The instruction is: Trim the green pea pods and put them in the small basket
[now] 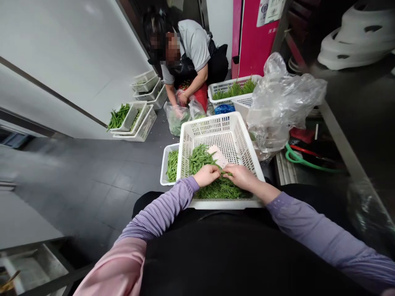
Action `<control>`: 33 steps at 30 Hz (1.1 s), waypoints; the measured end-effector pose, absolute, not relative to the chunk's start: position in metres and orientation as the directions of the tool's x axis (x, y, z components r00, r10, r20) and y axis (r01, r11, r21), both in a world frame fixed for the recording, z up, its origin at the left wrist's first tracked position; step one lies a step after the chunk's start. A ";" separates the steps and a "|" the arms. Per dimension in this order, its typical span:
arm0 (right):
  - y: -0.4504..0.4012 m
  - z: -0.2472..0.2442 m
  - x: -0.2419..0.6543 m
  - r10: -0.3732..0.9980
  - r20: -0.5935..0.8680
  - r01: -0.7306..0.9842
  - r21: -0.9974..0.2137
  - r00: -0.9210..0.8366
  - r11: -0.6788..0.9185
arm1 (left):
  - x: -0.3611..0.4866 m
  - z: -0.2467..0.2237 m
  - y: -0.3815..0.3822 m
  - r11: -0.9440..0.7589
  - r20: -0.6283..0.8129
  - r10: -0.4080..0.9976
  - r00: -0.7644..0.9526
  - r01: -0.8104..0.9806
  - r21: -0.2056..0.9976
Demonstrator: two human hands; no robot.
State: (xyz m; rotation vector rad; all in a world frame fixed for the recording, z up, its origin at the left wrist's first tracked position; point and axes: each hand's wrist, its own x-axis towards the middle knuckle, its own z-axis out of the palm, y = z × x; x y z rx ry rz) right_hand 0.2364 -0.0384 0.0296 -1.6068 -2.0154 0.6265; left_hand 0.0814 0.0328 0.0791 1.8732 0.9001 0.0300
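Note:
My left hand and my right hand meet above a large white plastic basket. Both are closed, with fingertips pinching a slim green pod between them. Left of centre in the basket lies a heap of green pods. Under my hands spreads a pile of finer green pieces. A pale pinkish patch shows beyond my fingers; what it is I cannot make out. More green pods fill a smaller white basket at the left side.
Across from me a person bends over clear plastic bags. Stacked white baskets stand along the left wall, one with long green peppers or pods. On the right are a basket of greens, a bulky clear bag and a metal shelf.

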 end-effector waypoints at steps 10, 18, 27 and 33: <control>-0.036 0.042 0.246 0.986 0.104 0.472 -0.881 0.127 0.032 | 0.052 0.023 0.014 0.145 -0.706 0.590 0.391 0.809 0.569; -0.038 0.044 0.245 0.983 0.110 0.576 -0.817 0.144 0.007 | 0.071 0.068 0.028 -0.626 -0.308 0.528 0.792 0.608 0.489; -0.042 0.050 0.232 0.984 0.165 0.679 -0.716 -0.062 0.162 | 0.086 0.072 0.021 -0.805 0.084 0.541 0.837 0.486 0.340; -0.032 0.043 0.249 0.908 -0.245 -0.377 -0.920 0.339 -0.107 | 0.077 0.026 0.005 -0.481 -0.172 0.739 0.651 0.689 0.542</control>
